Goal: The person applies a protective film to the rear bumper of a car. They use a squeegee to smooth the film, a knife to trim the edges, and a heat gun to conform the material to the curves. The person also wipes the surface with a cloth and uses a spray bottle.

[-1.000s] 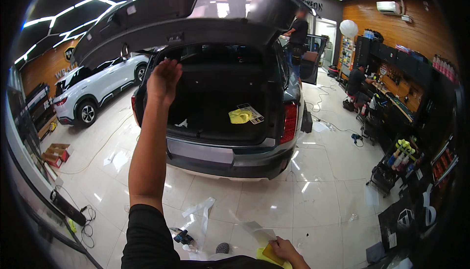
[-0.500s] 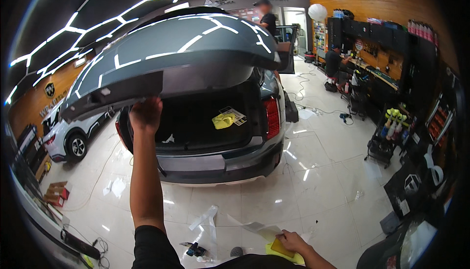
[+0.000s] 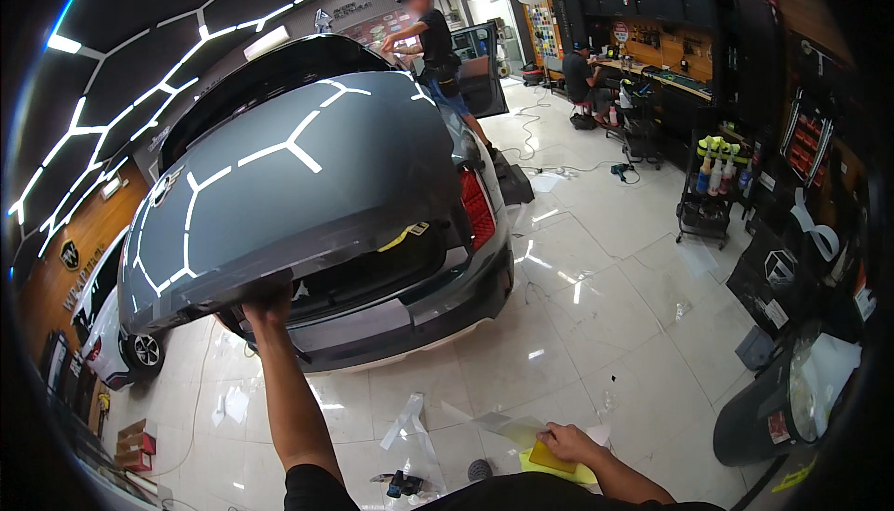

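Note:
My left hand reaches up to the lower edge of a car's raised grey tailgate and grips it, its fingers partly hidden in the shadow beneath. Near my body, my right hand is closed on a yellow squeegee card. A yellow cloth hangs just under that hand, and a sheet of clear film sticks out to its left. Below the tailgate, the dark boot shows as a narrow gap above the rear bumper. Part of another yellow cloth is visible inside the boot.
A person stands beside the car near an open door; another person sits at a workbench. Film scraps and a power tool lie on the floor. A bin and a bottle trolley stand right.
The tailgate has come down with my left hand on it, covering more of the boot. My view has turned rightward. My right hand still holds the squeegee card.

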`<state>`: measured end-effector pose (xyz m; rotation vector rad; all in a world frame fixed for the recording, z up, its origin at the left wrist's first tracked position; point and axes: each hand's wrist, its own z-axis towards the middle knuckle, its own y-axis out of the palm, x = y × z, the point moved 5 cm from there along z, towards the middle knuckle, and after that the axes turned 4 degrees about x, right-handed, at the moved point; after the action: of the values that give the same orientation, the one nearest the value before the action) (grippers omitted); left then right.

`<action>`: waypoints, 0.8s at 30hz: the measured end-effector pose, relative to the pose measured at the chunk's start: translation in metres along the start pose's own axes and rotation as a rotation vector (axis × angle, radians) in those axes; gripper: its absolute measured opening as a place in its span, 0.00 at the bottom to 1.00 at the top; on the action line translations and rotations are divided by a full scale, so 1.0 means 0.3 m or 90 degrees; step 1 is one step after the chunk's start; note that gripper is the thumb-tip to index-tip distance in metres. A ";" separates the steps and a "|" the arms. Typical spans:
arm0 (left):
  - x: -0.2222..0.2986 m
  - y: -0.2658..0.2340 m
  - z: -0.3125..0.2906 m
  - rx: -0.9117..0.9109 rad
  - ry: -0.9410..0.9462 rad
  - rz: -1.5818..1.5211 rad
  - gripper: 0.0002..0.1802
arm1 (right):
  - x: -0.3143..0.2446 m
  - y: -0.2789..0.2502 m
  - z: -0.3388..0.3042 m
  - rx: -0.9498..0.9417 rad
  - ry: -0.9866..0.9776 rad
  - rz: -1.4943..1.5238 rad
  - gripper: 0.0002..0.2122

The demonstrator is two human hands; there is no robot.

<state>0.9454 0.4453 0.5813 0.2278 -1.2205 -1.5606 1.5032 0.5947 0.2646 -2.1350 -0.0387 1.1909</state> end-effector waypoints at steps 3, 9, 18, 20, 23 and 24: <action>-0.092 -0.088 -0.026 0.010 0.040 0.141 0.21 | 0.035 -0.002 0.003 0.034 0.000 0.000 0.23; -0.126 -0.346 -0.059 0.059 0.228 0.621 0.23 | 0.004 -0.009 -0.016 0.043 0.007 -0.002 0.23; -0.309 -0.562 -0.110 0.147 0.279 0.648 0.20 | -0.069 -0.010 -0.030 0.084 0.064 -0.030 0.24; -0.331 -0.648 -0.123 0.070 0.154 0.241 0.23 | -0.123 -0.012 -0.026 0.085 0.079 -0.040 0.24; -0.440 -0.726 -0.156 -0.017 -0.030 -0.194 0.25 | -0.129 0.024 -0.012 0.084 0.107 -0.066 0.23; -0.451 -0.716 -0.154 0.030 -0.015 -0.201 0.24 | -0.122 0.037 -0.011 0.100 0.109 -0.090 0.22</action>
<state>0.8980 0.5034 0.3344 0.4514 -1.2862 -1.8099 1.4814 0.5720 0.2865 -2.0519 -0.0191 0.8969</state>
